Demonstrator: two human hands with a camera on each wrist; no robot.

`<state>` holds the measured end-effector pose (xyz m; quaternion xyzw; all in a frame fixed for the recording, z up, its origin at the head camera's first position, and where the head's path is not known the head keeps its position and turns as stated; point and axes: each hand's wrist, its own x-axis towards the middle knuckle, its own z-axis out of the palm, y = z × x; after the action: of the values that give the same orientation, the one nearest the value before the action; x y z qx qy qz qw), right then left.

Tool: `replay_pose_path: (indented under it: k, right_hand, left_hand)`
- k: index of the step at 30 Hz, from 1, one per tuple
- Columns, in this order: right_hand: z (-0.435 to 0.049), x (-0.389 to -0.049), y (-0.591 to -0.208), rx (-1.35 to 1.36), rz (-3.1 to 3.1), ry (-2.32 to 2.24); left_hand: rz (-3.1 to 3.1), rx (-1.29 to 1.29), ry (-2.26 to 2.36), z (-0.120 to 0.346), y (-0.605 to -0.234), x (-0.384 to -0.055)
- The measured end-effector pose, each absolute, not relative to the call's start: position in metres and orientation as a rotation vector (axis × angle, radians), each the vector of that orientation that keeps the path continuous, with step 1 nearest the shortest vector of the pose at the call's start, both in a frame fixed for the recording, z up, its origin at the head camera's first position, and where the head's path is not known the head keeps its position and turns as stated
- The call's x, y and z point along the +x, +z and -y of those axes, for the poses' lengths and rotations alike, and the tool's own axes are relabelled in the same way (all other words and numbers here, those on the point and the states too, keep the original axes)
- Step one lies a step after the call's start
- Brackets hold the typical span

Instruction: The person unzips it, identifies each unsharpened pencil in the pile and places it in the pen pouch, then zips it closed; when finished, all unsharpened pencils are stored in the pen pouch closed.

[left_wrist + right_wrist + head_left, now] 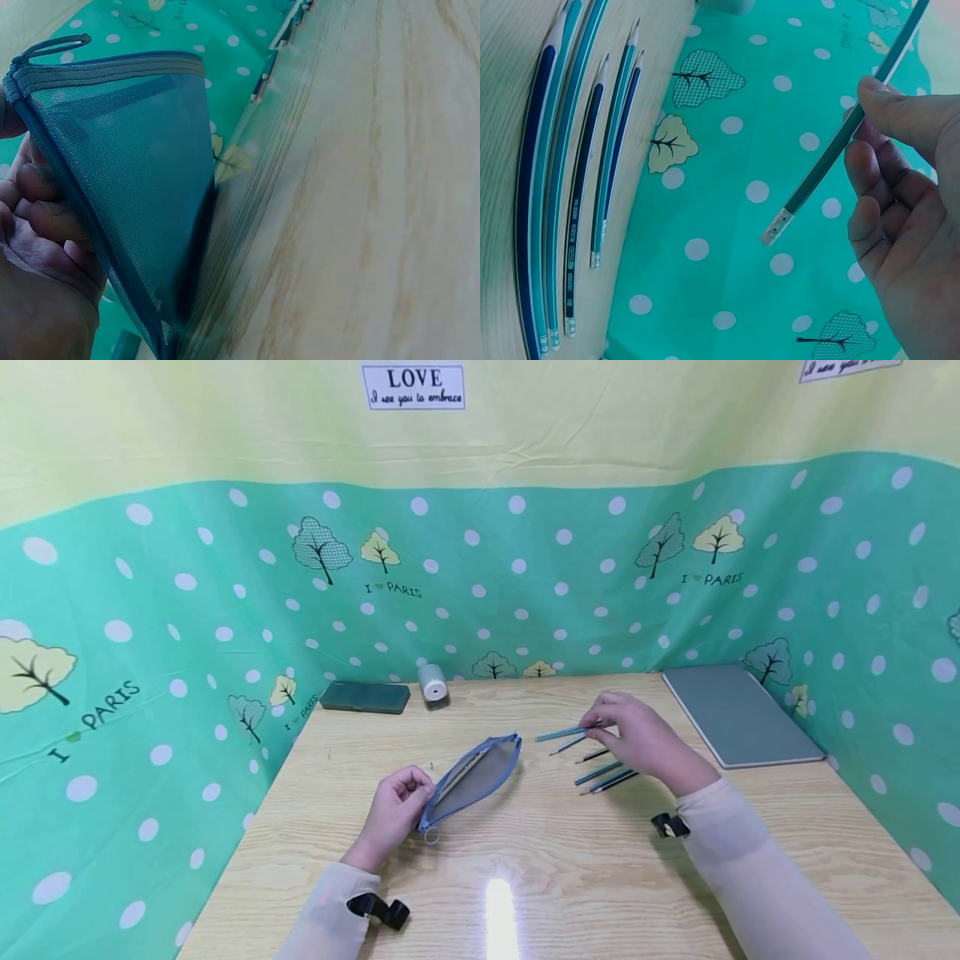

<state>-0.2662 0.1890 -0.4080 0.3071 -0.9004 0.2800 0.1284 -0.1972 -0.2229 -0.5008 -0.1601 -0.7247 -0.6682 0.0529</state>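
My left hand (397,810) grips one end of a blue mesh zip pouch (483,777) and holds it tilted above the table. The pouch's zip side gapes upward, and a pale strip shows inside it. In the left wrist view a pull loop (52,46) stands at the zip's end, near my fingers. With thumb and fingertips my right hand (637,739) pinches a green pencil (821,169), whose eraser end points down in the right wrist view. Below that hand several green, blue and black pencils (574,225) lie side by side on the table.
At the back left lies a dark green flat case (365,697), beside a small cylindrical pencil sharpener (432,683). A grey flat board (738,714) lies at the back right. A dotted green curtain (517,585) encloses the wooden table (570,877).
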Motion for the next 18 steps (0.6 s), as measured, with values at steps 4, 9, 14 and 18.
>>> replay_pose_path:
  k: [4,9,14,18]
  right_hand:
    - [-0.184,-0.264,-0.407,0.935,2.571,0.799]
    - [-0.179,-0.263,-0.408,0.986,2.523,0.769]
    - [-0.175,-0.263,-0.41,1.012,2.485,0.767]
    - [-0.171,-0.262,-0.411,1.042,2.476,0.78]
  left_hand:
    - [2.209,-0.489,-2.027,0.223,-0.501,-0.197]
    - [2.21,-0.483,-2.029,0.223,-0.5,-0.197]
    - [2.209,-0.486,-2.034,0.222,-0.5,-0.197]
    - [2.213,-0.489,-2.036,0.222,-0.501,-0.197]
